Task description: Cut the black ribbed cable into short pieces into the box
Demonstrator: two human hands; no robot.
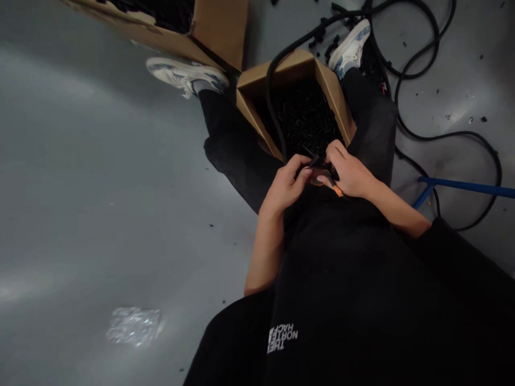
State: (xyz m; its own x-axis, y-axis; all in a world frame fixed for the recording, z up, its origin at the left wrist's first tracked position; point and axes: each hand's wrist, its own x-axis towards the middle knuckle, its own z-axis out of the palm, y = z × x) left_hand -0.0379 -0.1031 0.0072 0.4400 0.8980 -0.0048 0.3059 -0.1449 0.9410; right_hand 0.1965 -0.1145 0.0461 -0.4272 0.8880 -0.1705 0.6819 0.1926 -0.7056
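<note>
My left hand (286,185) is closed, thumb and fingers pinching a dark piece (316,161) that looks like the end of the black hose (270,88). The hose arcs over the box and runs down to this hand. My right hand (349,170) is closed facing it, its fingertips close to the same dark piece. A slim black tool with an orange end (337,189) sticks out from under the right fingers; its kind is hidden. Just beyond both hands, an open cardboard box (338,94) between my legs holds many short black tube pieces (308,115).
A second cardboard box (221,29) with black contents stands at the far left. Loops of hose (450,136) and black scraps lie on the grey floor at right, near a blue metal bar (470,185). A clear plastic packet (134,326) lies at lower left.
</note>
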